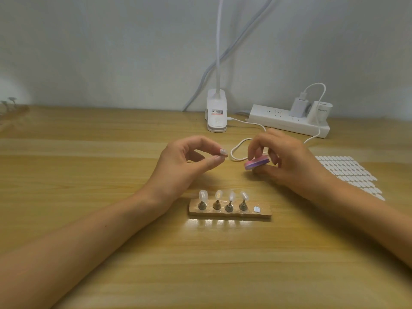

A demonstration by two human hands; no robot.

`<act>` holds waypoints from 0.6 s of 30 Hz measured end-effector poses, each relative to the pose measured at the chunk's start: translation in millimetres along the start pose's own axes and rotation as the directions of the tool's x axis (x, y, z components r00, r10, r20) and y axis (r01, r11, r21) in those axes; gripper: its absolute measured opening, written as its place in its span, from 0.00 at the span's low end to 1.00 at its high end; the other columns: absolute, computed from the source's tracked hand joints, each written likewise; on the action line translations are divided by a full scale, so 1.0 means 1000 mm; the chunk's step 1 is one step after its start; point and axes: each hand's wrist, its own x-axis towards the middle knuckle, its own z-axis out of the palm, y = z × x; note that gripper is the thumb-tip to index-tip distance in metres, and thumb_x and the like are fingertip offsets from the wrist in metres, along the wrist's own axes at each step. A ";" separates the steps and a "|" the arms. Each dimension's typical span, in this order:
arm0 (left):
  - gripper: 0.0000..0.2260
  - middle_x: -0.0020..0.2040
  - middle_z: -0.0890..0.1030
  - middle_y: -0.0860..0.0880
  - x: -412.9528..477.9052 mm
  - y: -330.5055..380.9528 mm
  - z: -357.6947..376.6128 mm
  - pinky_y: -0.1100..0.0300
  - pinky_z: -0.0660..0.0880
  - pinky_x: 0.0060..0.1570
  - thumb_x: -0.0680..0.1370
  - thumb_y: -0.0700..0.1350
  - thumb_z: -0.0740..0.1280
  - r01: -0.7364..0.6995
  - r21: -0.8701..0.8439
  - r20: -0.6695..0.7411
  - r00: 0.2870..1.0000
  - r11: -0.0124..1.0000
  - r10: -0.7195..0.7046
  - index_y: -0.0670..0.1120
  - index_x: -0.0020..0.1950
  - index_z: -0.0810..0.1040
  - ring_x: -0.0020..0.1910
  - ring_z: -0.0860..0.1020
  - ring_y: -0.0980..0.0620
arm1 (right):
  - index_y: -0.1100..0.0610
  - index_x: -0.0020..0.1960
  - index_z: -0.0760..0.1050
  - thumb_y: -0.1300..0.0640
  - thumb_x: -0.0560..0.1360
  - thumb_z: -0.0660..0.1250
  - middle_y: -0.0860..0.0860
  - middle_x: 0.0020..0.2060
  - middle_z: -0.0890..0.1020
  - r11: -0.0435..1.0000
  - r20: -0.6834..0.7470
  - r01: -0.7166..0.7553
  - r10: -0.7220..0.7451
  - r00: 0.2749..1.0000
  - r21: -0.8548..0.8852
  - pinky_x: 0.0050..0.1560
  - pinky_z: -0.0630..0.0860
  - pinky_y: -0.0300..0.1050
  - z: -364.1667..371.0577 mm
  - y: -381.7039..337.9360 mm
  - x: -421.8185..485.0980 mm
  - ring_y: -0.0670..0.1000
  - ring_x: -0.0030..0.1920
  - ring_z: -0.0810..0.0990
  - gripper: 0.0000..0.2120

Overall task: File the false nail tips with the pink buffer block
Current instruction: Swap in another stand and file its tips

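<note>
My left hand [187, 161] pinches a small holder with a pale false nail tip [223, 152] between thumb and forefinger, above the table. My right hand [287, 161] grips the pink buffer block [256, 163] by its edges, a short gap to the right of that tip. In front of both hands a wooden stand [230, 212] carries several more clear nail tips [223, 195] on metal pegs. Its rightmost spot shows only a bare silver disc [256, 209].
A white clip lamp base [216, 114] and a white power strip [287, 120] with plugged chargers stand at the back. A white cable [238, 150] loops behind my hands. A sheet of white oval stickers [350, 172] lies to the right on the wooden table [89, 175].
</note>
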 end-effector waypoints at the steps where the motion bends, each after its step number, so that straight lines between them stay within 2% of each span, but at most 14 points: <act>1: 0.04 0.45 0.86 0.56 0.000 0.001 0.000 0.65 0.76 0.40 0.74 0.46 0.76 0.001 -0.005 0.005 1.000 1.000 -0.001 0.56 0.42 0.85 0.38 0.78 0.59 | 0.52 0.47 0.79 0.63 0.71 0.77 0.40 0.44 0.75 1.000 0.027 0.006 -0.006 1.000 0.010 0.40 0.69 0.29 0.000 0.000 -0.001 0.42 0.41 0.73 0.10; 3: 0.03 0.45 0.86 0.55 -0.001 0.002 0.000 0.67 0.76 0.39 0.73 0.45 0.76 0.004 -0.015 0.010 1.000 1.000 -0.004 0.54 0.43 0.85 0.37 0.79 0.59 | 0.53 0.48 0.81 0.61 0.72 0.75 0.39 0.47 0.77 0.999 0.095 0.051 -0.052 0.994 0.013 0.39 0.74 0.32 -0.002 -0.002 -0.004 0.43 0.44 0.77 0.07; 6: 0.03 0.45 0.87 0.52 -0.001 0.003 0.000 0.67 0.77 0.39 0.73 0.44 0.76 0.003 -0.032 0.018 1.000 0.999 -0.002 0.51 0.44 0.84 0.37 0.80 0.58 | 0.52 0.49 0.84 0.54 0.73 0.74 0.43 0.49 0.82 0.993 0.190 0.110 -0.118 0.975 0.052 0.40 0.80 0.39 -0.014 -0.006 -0.005 0.46 0.47 0.83 0.05; 8: 0.03 0.45 0.87 0.51 -0.002 0.004 0.001 0.61 0.80 0.43 0.73 0.42 0.76 0.001 -0.027 0.024 1.000 1.000 0.000 0.50 0.44 0.85 0.39 0.82 0.55 | 0.52 0.48 0.86 0.46 0.72 0.71 0.44 0.49 0.85 0.991 0.202 0.097 -0.114 0.973 0.094 0.40 0.80 0.40 -0.022 -0.007 -0.005 0.46 0.47 0.84 0.11; 10: 0.03 0.46 0.87 0.51 -0.002 0.004 0.001 0.50 0.80 0.50 0.73 0.42 0.77 0.006 0.002 0.024 1.000 1.000 -0.006 0.48 0.45 0.85 0.44 0.84 0.49 | 0.51 0.46 0.86 0.39 0.69 0.67 0.43 0.48 0.86 0.994 0.218 0.067 -0.085 0.972 0.088 0.39 0.79 0.40 -0.025 -0.006 -0.004 0.45 0.47 0.84 0.18; 13: 0.05 0.47 0.87 0.53 -0.003 0.006 0.001 0.44 0.79 0.51 0.71 0.44 0.78 0.006 0.025 0.017 1.000 1.000 -0.007 0.48 0.44 0.85 0.47 0.83 0.46 | 0.50 0.45 0.84 0.35 0.66 0.67 0.42 0.43 0.85 0.997 0.229 0.001 -0.019 0.973 0.076 0.40 0.76 0.42 -0.023 0.001 -0.003 0.44 0.47 0.81 0.21; 15: 0.04 0.48 0.87 0.55 -0.003 0.006 0.001 0.45 0.79 0.51 0.71 0.44 0.78 -0.003 0.039 0.022 1.000 0.999 0.002 0.49 0.42 0.84 0.46 0.84 0.49 | 0.51 0.46 0.83 0.37 0.67 0.69 0.41 0.44 0.83 0.990 0.178 -0.023 -0.003 0.984 0.141 0.44 0.75 0.40 -0.021 0.002 -0.004 0.45 0.50 0.78 0.19; 18: 0.05 0.45 0.86 0.53 -0.004 0.008 0.002 0.47 0.81 0.45 0.71 0.42 0.78 -0.017 0.056 0.026 1.000 0.998 0.016 0.50 0.41 0.84 0.42 0.84 0.47 | 0.54 0.50 0.81 0.46 0.72 0.72 0.44 0.45 0.84 0.957 -0.031 0.027 -0.019 0.999 0.288 0.47 0.79 0.48 -0.020 -0.002 -0.002 0.50 0.48 0.83 0.13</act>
